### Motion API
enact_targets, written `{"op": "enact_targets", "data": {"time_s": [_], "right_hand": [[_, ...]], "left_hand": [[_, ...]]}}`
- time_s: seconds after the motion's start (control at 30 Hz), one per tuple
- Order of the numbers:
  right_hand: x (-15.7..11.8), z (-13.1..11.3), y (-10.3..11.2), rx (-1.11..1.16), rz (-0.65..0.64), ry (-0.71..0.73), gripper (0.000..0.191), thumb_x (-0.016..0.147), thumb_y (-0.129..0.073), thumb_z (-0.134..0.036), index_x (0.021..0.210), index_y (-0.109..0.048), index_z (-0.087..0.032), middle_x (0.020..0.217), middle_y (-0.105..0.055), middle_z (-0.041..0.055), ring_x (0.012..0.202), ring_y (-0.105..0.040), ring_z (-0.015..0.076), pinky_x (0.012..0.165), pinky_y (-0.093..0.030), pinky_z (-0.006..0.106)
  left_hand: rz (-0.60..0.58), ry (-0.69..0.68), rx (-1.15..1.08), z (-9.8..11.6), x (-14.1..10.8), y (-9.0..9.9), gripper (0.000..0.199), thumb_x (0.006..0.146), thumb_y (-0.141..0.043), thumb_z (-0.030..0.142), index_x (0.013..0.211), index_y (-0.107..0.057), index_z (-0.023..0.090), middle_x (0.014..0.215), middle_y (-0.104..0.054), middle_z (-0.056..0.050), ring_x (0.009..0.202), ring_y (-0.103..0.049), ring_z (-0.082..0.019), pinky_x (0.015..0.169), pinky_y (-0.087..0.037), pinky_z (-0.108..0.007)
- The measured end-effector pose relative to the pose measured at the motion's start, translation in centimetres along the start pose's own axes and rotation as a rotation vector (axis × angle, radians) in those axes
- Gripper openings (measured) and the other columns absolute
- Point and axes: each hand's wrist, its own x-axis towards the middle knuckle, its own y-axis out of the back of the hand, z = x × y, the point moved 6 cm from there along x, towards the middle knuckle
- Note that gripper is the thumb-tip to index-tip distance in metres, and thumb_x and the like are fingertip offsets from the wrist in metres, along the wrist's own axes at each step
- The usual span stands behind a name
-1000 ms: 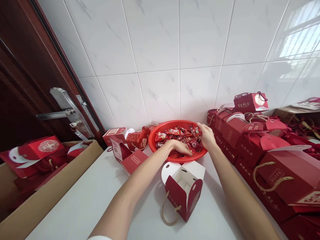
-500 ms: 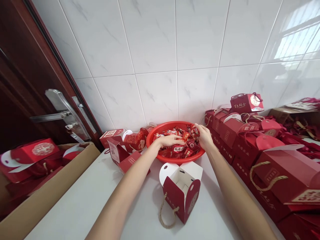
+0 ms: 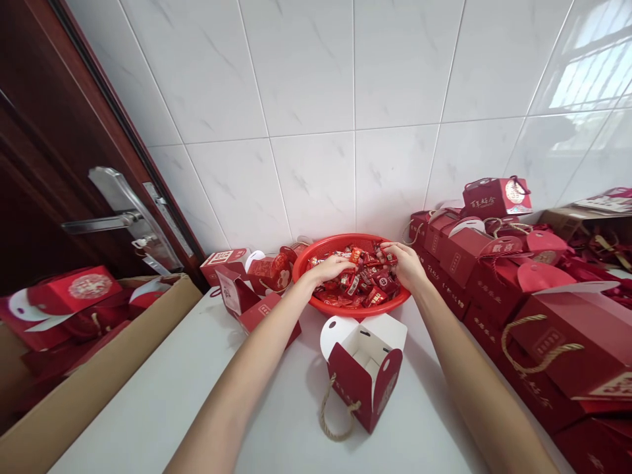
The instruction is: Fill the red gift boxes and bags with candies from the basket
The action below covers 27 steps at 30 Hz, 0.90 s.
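Observation:
A red plastic basket (image 3: 323, 307) full of wrapped candies (image 3: 368, 280) stands against the tiled wall. My left hand (image 3: 334, 268) is over its left side, fingers closed on a candy in a red and orange wrapper (image 3: 355, 255). At the right rim my right hand (image 3: 402, 261) has its fingers curled around red-wrapped candies, partly hidden by the hand. In front of the basket an open red gift box (image 3: 350, 378) stands upright on the white table (image 3: 291, 421), its white-lined flaps spread and a rope handle hanging at its front left.
Stacked red gift boxes (image 3: 488, 289) line the right side. More boxes (image 3: 264, 309) lie left of the basket. A cardboard carton (image 3: 123, 342) holding red boxes stands at the left, beside a dark door with a metal handle (image 3: 118, 220).
My left hand has lifted slightly and drawn left, now with a candy at its fingertips. My right hand stays at the basket's right side. The view has shifted slightly.

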Motion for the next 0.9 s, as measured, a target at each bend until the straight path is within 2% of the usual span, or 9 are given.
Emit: {"op": "enact_targets", "data": {"time_s": [0.13,0.23,0.3,0.37,0.43,0.5,0.57,0.73,0.9], "right_hand": [[0.2,0.1,0.0,-0.004,-0.015,0.000,0.018,0.058,-0.065,-0.017,0.077,-0.066,-0.017,0.065,-0.068,0.0012,0.055,-0.057,0.0112,0.049,-0.043,0.021],[0.3,0.1,0.1,-0.006,-0.018,0.014,0.017,0.060,-0.067,-0.017,0.077,-0.065,-0.017,0.068,-0.069,0.0020,0.056,-0.060,0.0120,0.050,-0.045,0.022],[0.3,0.0,0.1,-0.007,-0.013,0.031,0.016,0.061,-0.068,-0.017,0.077,-0.065,-0.018,0.068,-0.070,0.0025,0.057,-0.060,0.0125,0.051,-0.046,0.022],[0.2,0.0,0.1,-0.010,-0.008,0.041,0.015,0.062,-0.068,-0.017,0.076,-0.064,-0.018,0.068,-0.070,0.0028,0.058,-0.061,0.0131,0.052,-0.046,0.022],[0.1,0.0,0.2,-0.011,0.000,0.044,0.014,0.062,-0.067,-0.017,0.076,-0.064,-0.018,0.067,-0.069,0.0030,0.059,-0.062,0.0135,0.052,-0.047,0.022],[0.1,-0.1,0.2,-0.014,0.002,0.047,0.014,0.062,-0.066,-0.017,0.075,-0.064,-0.018,0.067,-0.069,0.0031,0.060,-0.062,0.0136,0.052,-0.046,0.022],[0.0,-0.1,0.1,-0.018,-0.003,0.057,0.015,0.061,-0.066,-0.018,0.076,-0.064,-0.018,0.067,-0.069,0.0031,0.061,-0.062,0.0141,0.052,-0.046,0.022],[-0.1,-0.2,0.1,-0.020,-0.002,0.060,0.018,0.058,-0.065,-0.019,0.076,-0.065,-0.018,0.066,-0.067,0.0024,0.063,-0.061,0.0143,0.052,-0.045,0.022],[-0.3,-0.4,0.0,-0.015,0.022,0.059,0.019,0.057,-0.064,-0.020,0.076,-0.065,-0.018,0.066,-0.068,0.0022,0.062,-0.060,0.0133,0.051,-0.044,0.021]], "left_hand": [[0.047,0.032,0.105,-0.6,0.0,0.2,0.019,0.080,-0.059,0.024,0.081,-0.076,0.015,0.077,-0.073,-0.004,0.075,-0.066,-0.022,0.073,-0.052,-0.032],[0.117,-0.036,0.169,0.2,-0.1,0.5,0.027,0.073,-0.061,0.013,0.095,-0.076,0.019,0.096,-0.075,-0.004,0.093,-0.067,-0.023,0.086,-0.050,-0.030],[0.126,-0.171,0.240,1.8,-0.2,0.1,0.031,0.074,-0.062,0.013,0.101,-0.076,0.019,0.107,-0.074,-0.005,0.102,-0.065,-0.023,0.092,-0.048,-0.030],[-0.008,-0.338,0.314,4.0,-0.6,-1.5,0.028,0.076,-0.064,0.017,0.101,-0.077,0.019,0.107,-0.075,-0.005,0.101,-0.066,-0.022,0.093,-0.048,-0.029],[-0.285,-0.404,0.386,5.6,-1.3,-4.1,0.028,0.076,-0.065,0.019,0.101,-0.077,0.020,0.102,-0.076,-0.003,0.094,-0.068,-0.021,0.088,-0.050,-0.028],[-0.540,-0.314,0.529,6.1,-2.1,-6.5,0.035,0.073,-0.065,0.017,0.106,-0.076,0.022,0.097,-0.077,-0.003,0.085,-0.069,-0.022,0.079,-0.052,-0.029],[-0.625,-0.197,0.730,6.2,-2.5,-7.7,0.042,0.070,-0.066,0.016,0.110,-0.075,0.024,0.098,-0.076,-0.005,0.082,-0.069,-0.025,0.074,-0.053,-0.033],[-0.486,-0.066,0.947,6.0,-2.0,-7.8,0.035,0.065,-0.071,0.017,0.100,-0.076,0.016,0.125,-0.064,-0.019,0.102,-0.067,-0.038,0.091,-0.052,-0.046],[-0.430,0.021,0.961,4.2,-0.9,-7.5,0.040,0.057,-0.078,0.020,0.098,-0.077,0.015,0.126,-0.063,-0.023,0.113,-0.061,-0.044,0.098,-0.048,-0.051]]}}
